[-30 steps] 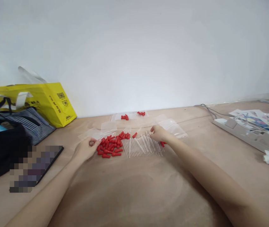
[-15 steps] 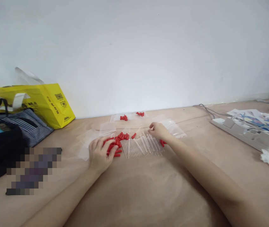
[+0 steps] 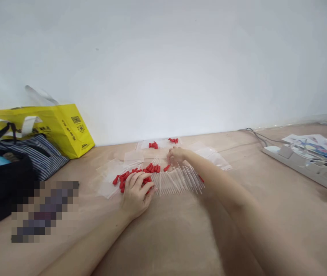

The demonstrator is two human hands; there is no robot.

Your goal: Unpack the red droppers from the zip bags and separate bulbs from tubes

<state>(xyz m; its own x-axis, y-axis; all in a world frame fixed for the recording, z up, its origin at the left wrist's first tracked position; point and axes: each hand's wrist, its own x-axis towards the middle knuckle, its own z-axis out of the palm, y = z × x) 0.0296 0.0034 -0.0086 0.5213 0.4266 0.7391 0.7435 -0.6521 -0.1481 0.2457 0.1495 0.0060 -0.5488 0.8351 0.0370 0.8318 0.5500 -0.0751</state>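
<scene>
Bent over a pile of red rubber bulbs (image 3: 123, 177), my left hand (image 3: 136, 193) has its thumb and index fingertips close together by the left end of a row of thin clear tubes (image 3: 175, 182). Whatever lies between those fingertips is hidden. Beyond the row, my right hand (image 3: 177, 154) is closed in a pinch, and anything in it is too small to make out. One loose red bulb (image 3: 166, 168) lies just below the right hand. More bulbs sit at the upper left of the tubes, and a red bit shows beside the right forearm.
Clear plastic bags (image 3: 213, 156) lie at both sides of the tubes. Small red bulb groups (image 3: 153, 145) rest on plastic near the wall. Yellow bag (image 3: 75, 132), striped bag (image 3: 46, 155) and a pixelated object (image 3: 45, 212) stand left; a power strip (image 3: 298, 165) and papers are right.
My left hand has shifted right and nearer me across the bulbs, uncovering some on its left. My right hand has moved left and away from me. The view has shifted slightly.
</scene>
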